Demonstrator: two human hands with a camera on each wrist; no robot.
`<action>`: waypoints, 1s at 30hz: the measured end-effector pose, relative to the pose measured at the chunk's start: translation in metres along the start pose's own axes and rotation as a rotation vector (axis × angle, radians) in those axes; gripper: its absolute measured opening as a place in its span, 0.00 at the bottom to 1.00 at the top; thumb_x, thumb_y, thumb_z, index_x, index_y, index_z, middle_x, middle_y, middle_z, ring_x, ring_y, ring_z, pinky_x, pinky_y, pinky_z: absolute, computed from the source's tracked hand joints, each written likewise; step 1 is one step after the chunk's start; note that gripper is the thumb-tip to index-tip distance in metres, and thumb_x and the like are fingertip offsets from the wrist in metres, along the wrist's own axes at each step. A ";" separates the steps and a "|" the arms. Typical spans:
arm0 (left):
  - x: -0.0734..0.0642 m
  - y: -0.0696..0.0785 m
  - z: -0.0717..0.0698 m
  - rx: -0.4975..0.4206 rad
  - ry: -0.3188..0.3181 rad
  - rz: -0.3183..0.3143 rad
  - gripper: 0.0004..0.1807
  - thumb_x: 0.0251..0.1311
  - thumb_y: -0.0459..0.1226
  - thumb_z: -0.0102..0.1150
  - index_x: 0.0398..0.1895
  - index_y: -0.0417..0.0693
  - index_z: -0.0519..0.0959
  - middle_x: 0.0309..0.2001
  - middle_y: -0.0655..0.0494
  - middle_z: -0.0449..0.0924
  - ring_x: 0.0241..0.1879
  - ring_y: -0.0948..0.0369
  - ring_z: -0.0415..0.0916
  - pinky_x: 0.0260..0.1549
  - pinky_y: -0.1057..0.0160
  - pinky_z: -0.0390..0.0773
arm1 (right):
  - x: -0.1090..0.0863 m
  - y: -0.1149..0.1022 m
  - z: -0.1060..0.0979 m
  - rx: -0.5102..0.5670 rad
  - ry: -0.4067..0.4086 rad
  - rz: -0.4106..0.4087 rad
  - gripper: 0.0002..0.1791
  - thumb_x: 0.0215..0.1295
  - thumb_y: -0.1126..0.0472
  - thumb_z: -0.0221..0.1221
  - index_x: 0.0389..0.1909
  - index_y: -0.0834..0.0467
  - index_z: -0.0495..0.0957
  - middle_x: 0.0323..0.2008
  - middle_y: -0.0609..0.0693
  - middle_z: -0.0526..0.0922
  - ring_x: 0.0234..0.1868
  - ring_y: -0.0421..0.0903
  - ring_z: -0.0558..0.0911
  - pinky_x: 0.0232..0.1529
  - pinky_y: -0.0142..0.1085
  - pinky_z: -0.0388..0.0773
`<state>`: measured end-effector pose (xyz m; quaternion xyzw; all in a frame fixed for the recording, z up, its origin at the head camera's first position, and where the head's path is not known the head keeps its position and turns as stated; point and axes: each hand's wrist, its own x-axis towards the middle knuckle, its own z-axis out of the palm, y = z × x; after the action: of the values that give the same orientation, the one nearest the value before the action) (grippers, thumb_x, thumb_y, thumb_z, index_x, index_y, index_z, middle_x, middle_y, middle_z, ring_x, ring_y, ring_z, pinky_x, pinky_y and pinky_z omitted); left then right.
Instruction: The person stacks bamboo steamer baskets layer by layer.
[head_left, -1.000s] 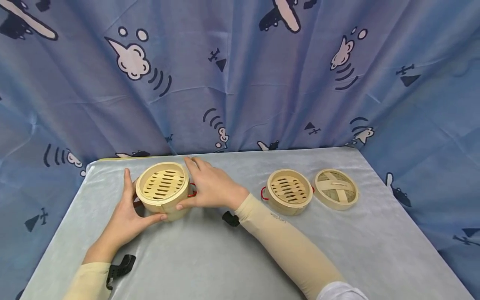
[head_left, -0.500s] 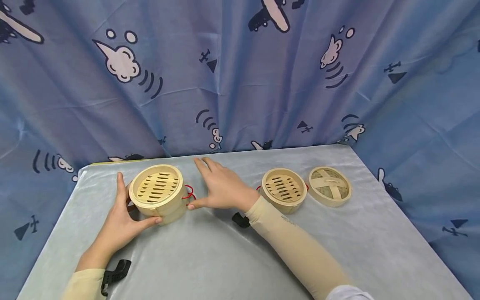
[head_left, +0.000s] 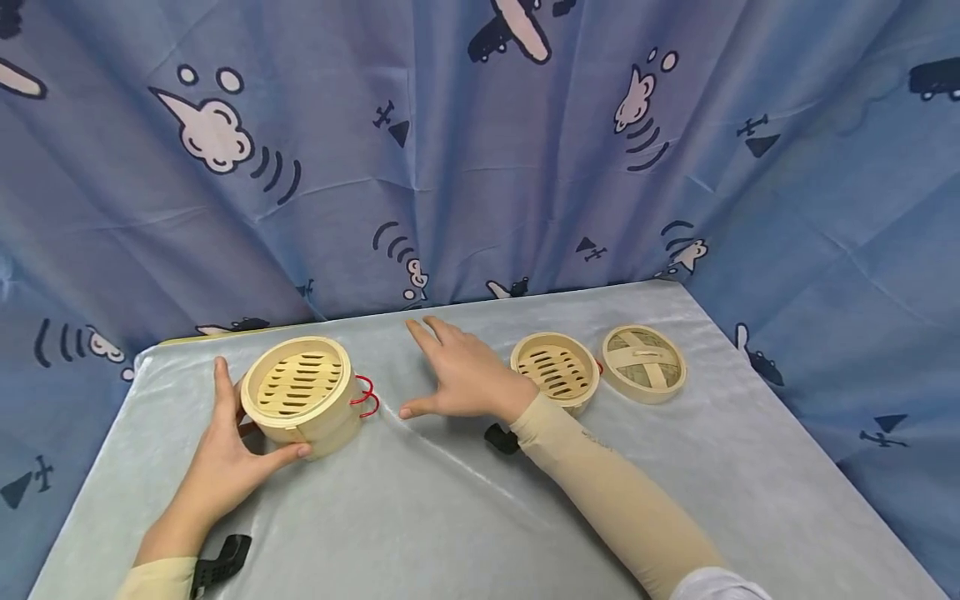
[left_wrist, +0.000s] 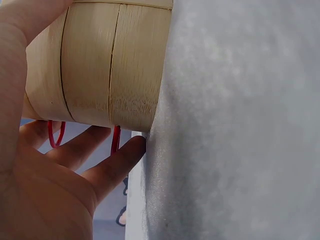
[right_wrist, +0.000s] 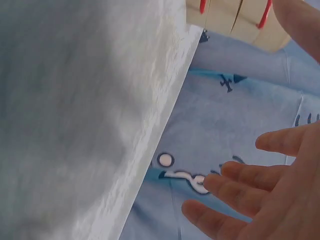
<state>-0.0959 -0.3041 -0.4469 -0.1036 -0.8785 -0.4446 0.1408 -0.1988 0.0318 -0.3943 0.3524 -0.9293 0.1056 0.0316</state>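
Now the left hand [head_left: 225, 462] grips the stacked steamer [head_left: 300, 392] at lower left; the right hand [head_left: 465, 379], fingers released, hovers mid-frame, likely needing the single basket [head_left: 557, 369] next.

The head camera looks down from above at the whole table [head_left: 465, 517]. The 2 wrist cameras sit very close, and all 3 views show the big steamer [head_left: 300, 393] [left_wrist: 100, 70] [right_wrist: 235, 17].

Bare hands, long beige sleeves [head_left: 600, 492] (black wrist mounts [head_left: 219, 563] strapped underneath).
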 end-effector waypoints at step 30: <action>0.000 0.003 0.001 -0.001 0.001 0.019 0.84 0.35 0.41 0.86 0.76 0.64 0.18 0.76 0.64 0.55 0.59 0.76 0.65 0.51 0.84 0.63 | -0.056 0.059 -0.018 -0.054 -0.014 0.109 0.65 0.47 0.17 0.56 0.79 0.52 0.50 0.74 0.62 0.57 0.71 0.62 0.61 0.68 0.58 0.60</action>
<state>-0.0948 -0.3016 -0.4453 -0.1118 -0.8772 -0.4438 0.1453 -0.1961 0.1149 -0.3946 0.3009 -0.9499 0.0796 0.0288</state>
